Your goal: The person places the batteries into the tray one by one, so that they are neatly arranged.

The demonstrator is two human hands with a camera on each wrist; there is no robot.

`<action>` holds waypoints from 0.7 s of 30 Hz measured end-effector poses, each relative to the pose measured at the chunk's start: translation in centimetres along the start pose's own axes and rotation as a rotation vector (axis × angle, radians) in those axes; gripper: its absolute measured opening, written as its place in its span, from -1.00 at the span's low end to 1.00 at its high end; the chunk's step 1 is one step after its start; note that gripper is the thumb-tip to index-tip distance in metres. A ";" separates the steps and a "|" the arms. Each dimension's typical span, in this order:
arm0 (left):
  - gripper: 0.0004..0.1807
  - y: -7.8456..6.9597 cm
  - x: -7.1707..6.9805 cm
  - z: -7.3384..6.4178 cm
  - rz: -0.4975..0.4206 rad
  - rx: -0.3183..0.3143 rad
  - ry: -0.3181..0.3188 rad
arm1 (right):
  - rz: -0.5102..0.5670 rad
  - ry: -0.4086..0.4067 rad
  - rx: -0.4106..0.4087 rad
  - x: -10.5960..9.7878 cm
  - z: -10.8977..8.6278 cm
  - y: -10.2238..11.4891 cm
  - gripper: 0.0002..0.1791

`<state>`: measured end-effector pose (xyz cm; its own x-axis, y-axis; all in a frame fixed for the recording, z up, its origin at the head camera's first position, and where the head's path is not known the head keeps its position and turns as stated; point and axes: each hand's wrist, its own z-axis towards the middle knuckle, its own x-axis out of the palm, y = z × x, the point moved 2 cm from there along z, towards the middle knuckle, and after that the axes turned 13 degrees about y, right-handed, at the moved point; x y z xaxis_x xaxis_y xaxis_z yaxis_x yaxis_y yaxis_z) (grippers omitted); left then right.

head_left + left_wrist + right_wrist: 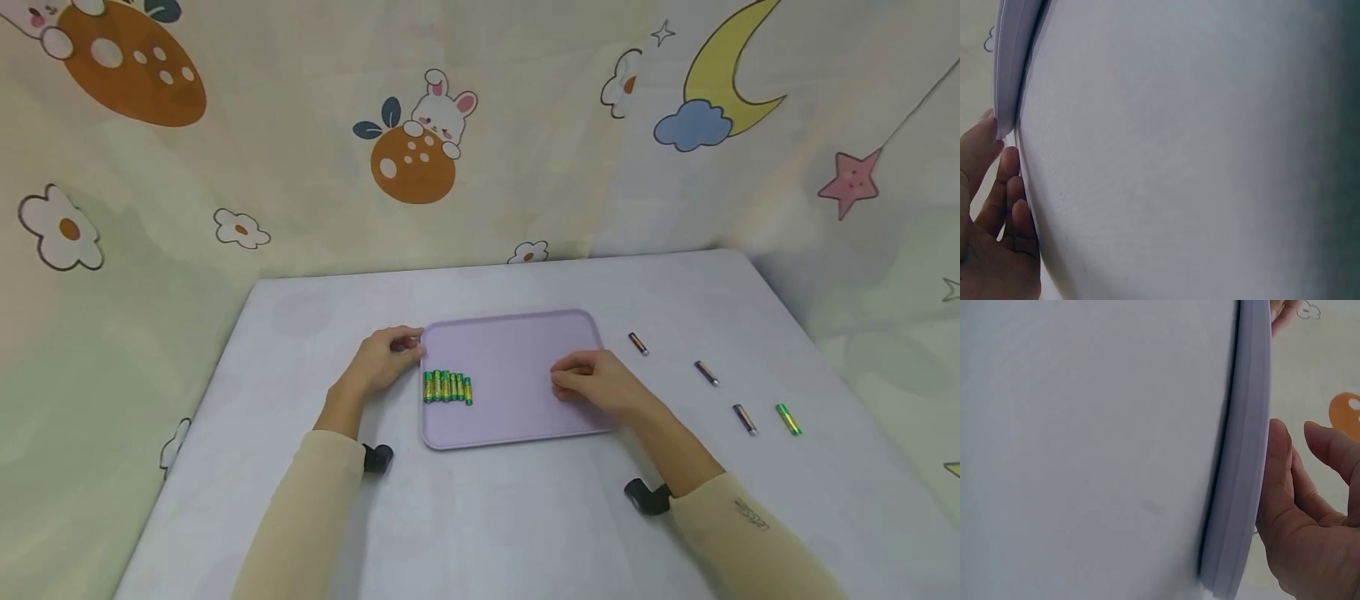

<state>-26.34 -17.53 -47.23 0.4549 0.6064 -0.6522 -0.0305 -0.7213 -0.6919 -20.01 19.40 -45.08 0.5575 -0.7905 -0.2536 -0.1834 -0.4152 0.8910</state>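
Note:
A lilac tray lies on the table. Inside its left side, several green batteries stand side by side in a row. My left hand is at the tray's left rim, gripping it near the far corner; the left wrist view has its fingertips right at the rim's end. Over the right part of the tray is my right hand, fingers bent down towards the surface. Seen from the right wrist, the thumb and fingers stand apart with nothing visible between them.
Right of the tray, three dark batteries with copper ends lie loose: one nearest the tray, a middle battery and a nearer battery. Beside the last lies a green battery. A printed cloth hangs behind the white table.

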 end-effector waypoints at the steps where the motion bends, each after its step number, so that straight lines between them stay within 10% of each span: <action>1: -0.50 0.0 0.0 0.0 0.000 -0.005 -0.001 | -0.009 -0.003 0.000 -0.2 -0.2 -0.1 -0.62; 21: -0.50 -0.2 -0.1 -0.1 0.009 -0.008 0.001 | -0.081 -0.083 0.025 -5.2 -6.3 -3.6 -0.45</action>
<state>-26.32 -17.49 -47.04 0.4555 0.5994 -0.6582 -0.0279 -0.7294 -0.6835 -17.17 27.84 -44.65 0.5026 -0.7881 -0.3554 -0.1613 -0.4893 0.8570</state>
